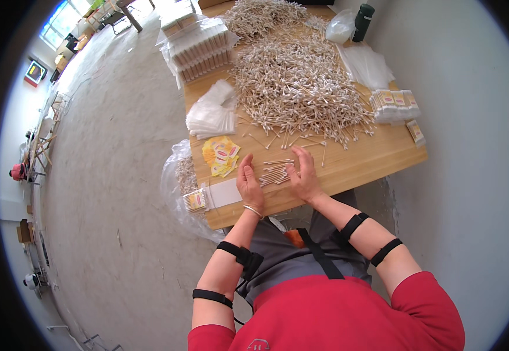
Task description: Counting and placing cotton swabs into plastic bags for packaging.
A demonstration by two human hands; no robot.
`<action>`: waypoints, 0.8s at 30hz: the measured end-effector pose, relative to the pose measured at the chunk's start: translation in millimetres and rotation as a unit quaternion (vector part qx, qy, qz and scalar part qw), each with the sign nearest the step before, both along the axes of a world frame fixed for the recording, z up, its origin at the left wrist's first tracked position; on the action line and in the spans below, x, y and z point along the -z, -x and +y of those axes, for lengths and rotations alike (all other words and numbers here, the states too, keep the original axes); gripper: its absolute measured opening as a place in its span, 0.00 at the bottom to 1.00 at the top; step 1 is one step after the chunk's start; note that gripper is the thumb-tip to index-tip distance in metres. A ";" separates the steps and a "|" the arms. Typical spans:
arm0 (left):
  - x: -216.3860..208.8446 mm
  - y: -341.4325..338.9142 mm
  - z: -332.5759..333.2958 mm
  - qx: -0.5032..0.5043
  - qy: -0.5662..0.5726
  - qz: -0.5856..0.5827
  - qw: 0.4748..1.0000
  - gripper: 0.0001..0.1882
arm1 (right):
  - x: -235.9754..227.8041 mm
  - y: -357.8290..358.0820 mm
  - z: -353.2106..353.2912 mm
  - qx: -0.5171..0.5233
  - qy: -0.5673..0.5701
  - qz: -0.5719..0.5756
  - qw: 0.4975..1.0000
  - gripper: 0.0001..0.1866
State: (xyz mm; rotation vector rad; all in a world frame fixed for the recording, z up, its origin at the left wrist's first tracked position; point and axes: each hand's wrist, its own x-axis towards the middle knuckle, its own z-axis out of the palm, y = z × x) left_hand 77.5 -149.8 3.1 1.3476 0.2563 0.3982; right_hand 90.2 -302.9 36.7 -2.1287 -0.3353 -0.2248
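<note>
A small row of cotton swabs [274, 173] lies side by side near the table's front edge, between my two hands. My left hand [250, 186] stands on its edge at the swabs' left ends, fingers stretched out and holding nothing. At their right ends, my right hand [305, 180] has its fingers spread and slightly bent, its thumb close to the swab tips. Whether the thumb touches them I cannot tell. Left of my left hand are a stack of yellow printed cards [221, 155] and a white strip [225, 193]. Beyond my hands rises a large heap of loose cotton swabs [295, 82].
Clear plastic bags [212, 111] lie at the table's left, behind them stacked swab packs [202, 52]. More packs [395, 105], bags [367, 65] and a dark bottle [363, 22] line the right side. A filled pack [195, 200] sits by the left edge, above a plastic sack [175, 175].
</note>
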 end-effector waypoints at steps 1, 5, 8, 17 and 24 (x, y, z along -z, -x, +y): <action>-2.0 0.7 -2.8 0.004 -0.015 0.005 1.000 0.21 | 0.9 -2.5 0.8 0.031 -0.095 0.014 0.995 0.24; -11.7 1.5 -8.1 0.012 -0.065 0.017 0.998 0.22 | 7.2 -5.7 22.3 0.032 -0.196 0.037 0.979 0.22; -9.9 1.8 -6.3 0.008 -0.049 0.013 0.999 0.22 | 7.0 -2.5 34.8 0.003 -0.223 0.065 0.973 0.22; -4.6 3.1 -3.6 0.009 -0.032 -0.002 0.999 0.23 | 6.4 -11.4 25.3 -0.095 0.096 0.021 0.991 0.23; 2.6 1.4 3.5 0.039 0.063 -0.020 0.997 0.25 | -12.9 0.2 -1.7 -0.169 0.073 -0.049 0.982 0.37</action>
